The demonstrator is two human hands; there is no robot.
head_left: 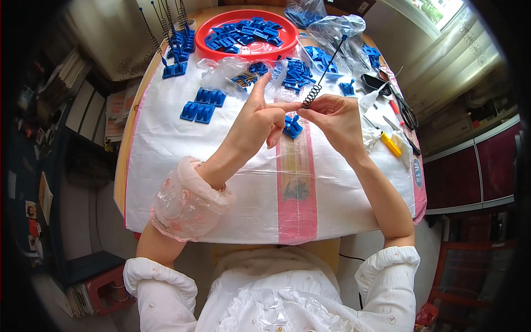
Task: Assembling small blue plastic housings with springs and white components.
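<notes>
A black coil spring [311, 97] with a long straight stem and a small blue tip slants up and to the right above the table. My right hand [337, 119] pinches it near the coil's lower end. My left hand [254, 119] has one finger raised and another stretched out against the coil; its other fingers are partly curled. Just below the coil, a blue plastic clip [292, 126] sits on the white sheet. Left of my left hand lie several blue plastic clips [203, 105] set side by side.
A red basin [200, 34] of blue clips stands at the back. Left of it are blue pieces with upright springs [176, 67]. Plastic bags [218, 77], loose blue parts [297, 74] and a clear tub [344, 71] lie ahead. Scissors [408, 113] and a yellow-handled tool [390, 144] lie right.
</notes>
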